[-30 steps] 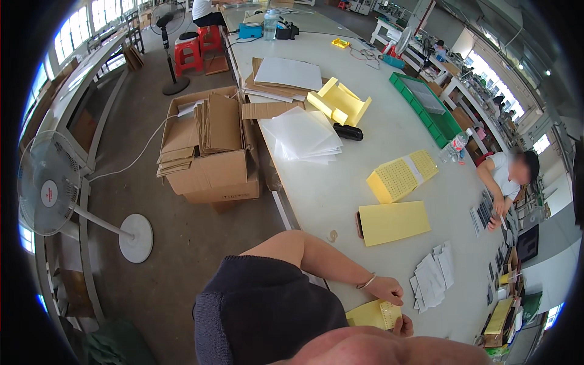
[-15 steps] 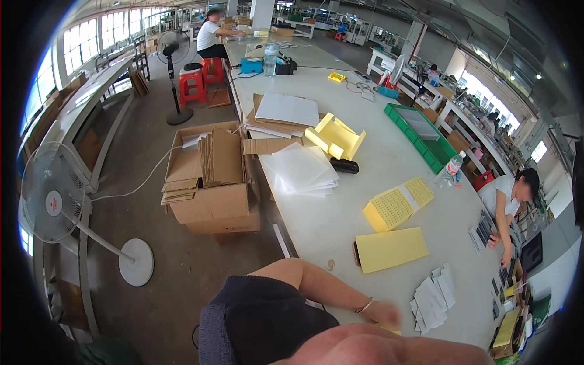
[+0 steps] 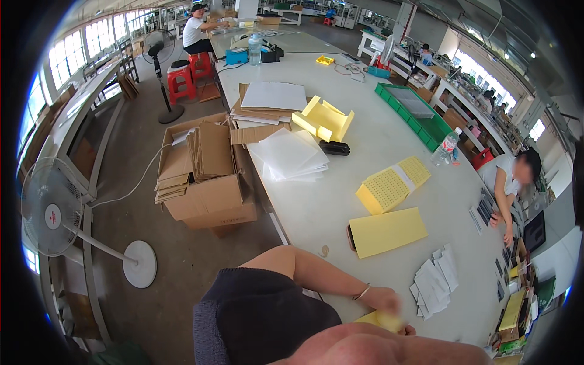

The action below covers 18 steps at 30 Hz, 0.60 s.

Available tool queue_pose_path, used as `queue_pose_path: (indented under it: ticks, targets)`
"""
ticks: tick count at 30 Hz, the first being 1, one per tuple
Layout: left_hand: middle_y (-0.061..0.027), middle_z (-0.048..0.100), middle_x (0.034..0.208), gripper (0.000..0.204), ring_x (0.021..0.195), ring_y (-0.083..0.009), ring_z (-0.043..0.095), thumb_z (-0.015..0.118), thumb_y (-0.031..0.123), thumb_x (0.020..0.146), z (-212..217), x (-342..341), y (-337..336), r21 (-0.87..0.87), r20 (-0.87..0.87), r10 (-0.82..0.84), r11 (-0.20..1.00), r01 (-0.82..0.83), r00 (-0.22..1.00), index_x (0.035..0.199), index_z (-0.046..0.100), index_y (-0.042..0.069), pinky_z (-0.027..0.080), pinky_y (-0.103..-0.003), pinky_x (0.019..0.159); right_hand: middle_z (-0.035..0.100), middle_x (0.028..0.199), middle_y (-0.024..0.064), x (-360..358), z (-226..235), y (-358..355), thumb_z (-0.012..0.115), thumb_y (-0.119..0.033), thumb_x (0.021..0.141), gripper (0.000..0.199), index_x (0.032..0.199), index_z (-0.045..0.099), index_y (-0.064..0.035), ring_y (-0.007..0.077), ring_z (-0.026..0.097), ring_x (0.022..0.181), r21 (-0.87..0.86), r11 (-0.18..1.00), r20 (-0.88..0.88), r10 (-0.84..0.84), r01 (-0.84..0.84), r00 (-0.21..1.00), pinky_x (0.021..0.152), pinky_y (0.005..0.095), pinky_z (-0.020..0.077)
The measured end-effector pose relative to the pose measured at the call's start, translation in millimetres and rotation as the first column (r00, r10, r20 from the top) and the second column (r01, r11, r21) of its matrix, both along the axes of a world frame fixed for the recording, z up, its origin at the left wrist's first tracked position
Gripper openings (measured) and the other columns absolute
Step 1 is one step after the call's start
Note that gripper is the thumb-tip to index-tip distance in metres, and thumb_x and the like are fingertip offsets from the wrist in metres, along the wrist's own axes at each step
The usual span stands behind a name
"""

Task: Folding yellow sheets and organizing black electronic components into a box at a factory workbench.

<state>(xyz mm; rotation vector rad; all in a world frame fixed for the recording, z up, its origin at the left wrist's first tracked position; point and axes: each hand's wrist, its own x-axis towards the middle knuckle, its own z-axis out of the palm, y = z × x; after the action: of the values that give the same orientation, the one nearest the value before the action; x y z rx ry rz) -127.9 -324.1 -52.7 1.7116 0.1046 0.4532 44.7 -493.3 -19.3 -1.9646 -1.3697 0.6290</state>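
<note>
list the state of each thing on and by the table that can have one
cardboard box: open, flaps up, stuffed with flat cardboard
yellow box: open, unfolded
water bottle: upright
floor fan: standing
left hand: closed on yellow sheet
right hand: out of sight
yellow envelope: lying flat

The left hand (image 3: 383, 299) grips a yellow sheet (image 3: 382, 320) on the white table (image 3: 340, 201).
</note>
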Motion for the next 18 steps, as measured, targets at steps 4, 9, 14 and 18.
queue_pose_path:
  ticks: [4, 9, 14, 18]
  targets:
    - [-0.0040, 0.062, 0.070, 0.027, 0.064, -0.0081, 0.053, 0.060, 0.025, 0.088, 6, -2, 0, 0.033, -0.062, -0.014, 0.999, 0.016, 0.998, 0.085, 0.063, -0.001, 0.042, -0.027, 0.057, 0.066, 0.091, 0.0154, 16, -23, -1, 0.057, -0.016, 0.092, 0.021, 0.106, 0.064, -0.0026, 0.0198, 0.060, 0.079, 0.017, 1.000, -0.017, 0.009, -0.009, 1.000, 0.074, 0.0316, 0.0488]
    - [-0.0051, 0.062, 0.069, 0.026, 0.064, -0.0088, 0.053, 0.060, 0.025, 0.088, 10, -5, -3, -0.004, -0.048, -0.010, 1.000, 0.010, 0.999, 0.086, 0.063, -0.001, 0.042, -0.027, 0.057, 0.064, 0.089, 0.0094, 54, -77, 1, 0.057, -0.017, 0.094, 0.020, 0.104, 0.058, 0.0001, 0.0129, 0.057, 0.077, 0.069, 0.998, -0.222, 0.009, 0.007, 0.975, 0.071, 0.0267, 0.0477]
    - [-0.0060, 0.064, 0.071, 0.026, 0.064, -0.0094, 0.054, 0.060, 0.024, 0.088, 1, 0, 1, 0.019, -0.037, -0.030, 0.999, 0.031, 0.999, 0.086, 0.063, -0.001, 0.043, -0.027, 0.057, 0.063, 0.087, 0.0066, 45, -73, -6, 0.058, -0.018, 0.094, 0.021, 0.101, 0.056, 0.0017, 0.0104, 0.057, 0.077, 0.129, 0.991, -0.300, -0.004, 0.044, 0.954, 0.071, 0.0242, 0.0469]
    - [-0.0065, 0.066, 0.075, 0.024, 0.065, -0.0101, 0.056, 0.060, 0.023, 0.088, 3, -3, 3, 0.002, -0.046, -0.017, 1.000, 0.017, 0.999, 0.088, 0.064, -0.001, 0.044, -0.027, 0.059, 0.063, 0.085, 0.0056, 36, -70, -5, 0.057, -0.013, 0.094, 0.016, 0.097, 0.058, 0.0026, 0.0099, 0.056, 0.076, 0.238, 0.968, -0.468, 0.046, 0.076, 0.882, 0.070, 0.0231, 0.0459]
